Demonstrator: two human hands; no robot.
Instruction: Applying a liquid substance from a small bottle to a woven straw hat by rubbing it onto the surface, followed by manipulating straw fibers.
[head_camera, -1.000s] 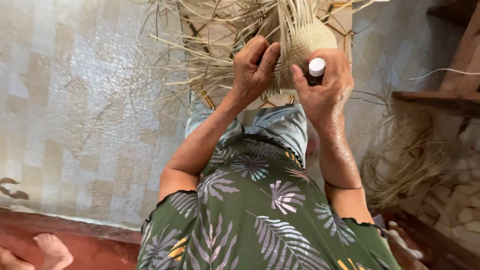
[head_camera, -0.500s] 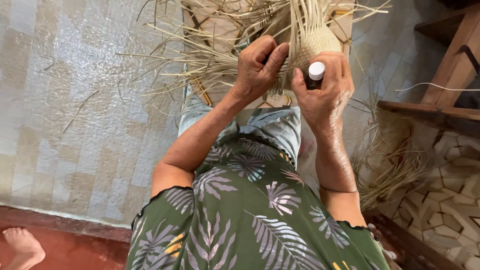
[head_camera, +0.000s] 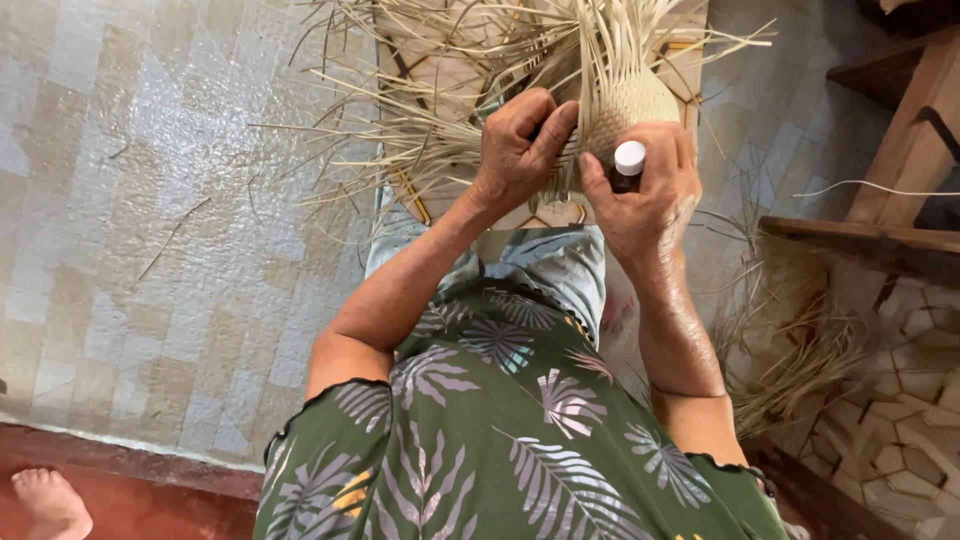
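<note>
Head view: white-capped bottle (head_camera: 629, 165) upright in right hand (head_camera: 645, 195)

We count two hands at work at twelve o'clock: our left hand (head_camera: 517, 146) and our right hand (head_camera: 647, 190). We see one woven straw piece (head_camera: 622, 105) between them, and one small bottle (head_camera: 628, 166) with one white cap. One bare foot (head_camera: 50, 503) shows at eight o'clock. One wooden bench (head_camera: 905, 170) stands at two o'clock. The loose straw strands (head_camera: 420, 110) are too many to count.

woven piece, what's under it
Under the woven piece a patterned board shows, loose straw spread across it. Both hands cover the rest.
</note>
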